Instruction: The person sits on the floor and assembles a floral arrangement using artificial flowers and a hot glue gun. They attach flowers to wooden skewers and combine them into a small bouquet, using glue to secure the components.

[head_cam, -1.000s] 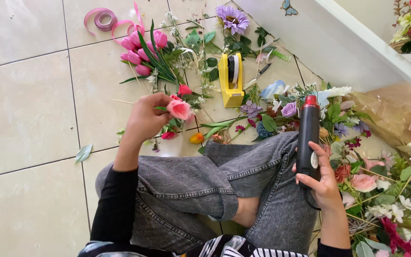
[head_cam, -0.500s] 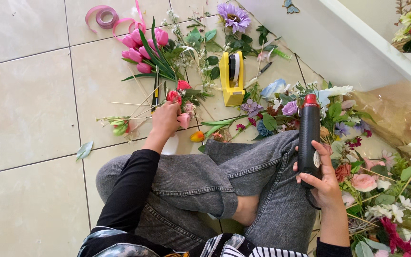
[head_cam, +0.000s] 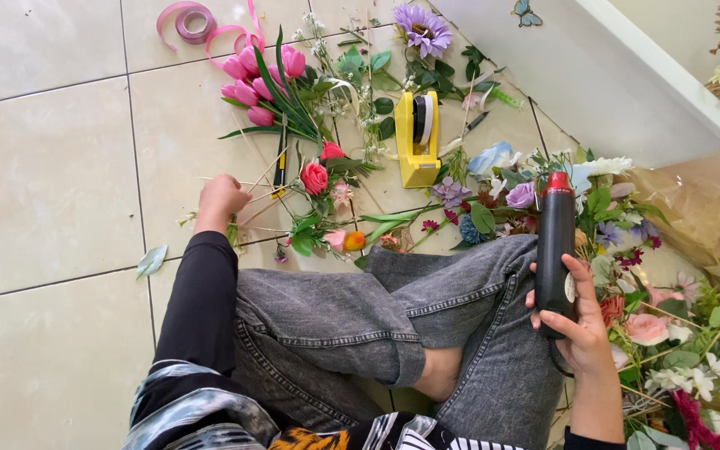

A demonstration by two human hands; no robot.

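Seated cross-legged on the pale tiled floor (head_cam: 43,167), the person has the right hand (head_cam: 581,333) clenched in a firm grip around an upright black cylindrical heat tool with a red tip (head_cam: 555,250), held beside the knee. The left hand (head_cam: 220,198) is curled closed over thin bare stems (head_cam: 256,187) lying by the red artificial rose (head_cam: 314,177), apparently picking stems; whether it has one pinched I cannot tell. A clean pinch on one stem seems called for.

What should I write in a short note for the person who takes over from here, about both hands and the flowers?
Left hand: closed, reaching down among the thin bare stems on the tiled floor; what the fingers grip cannot be seen.
Right hand: holds the black tool with a red tip upright over the knee.
Nearby: red roses, pink tulips, yellow tape dispenser.
Done: no finished bunch is visible; flowers lie loose.
Left: everything loose is unsorted.
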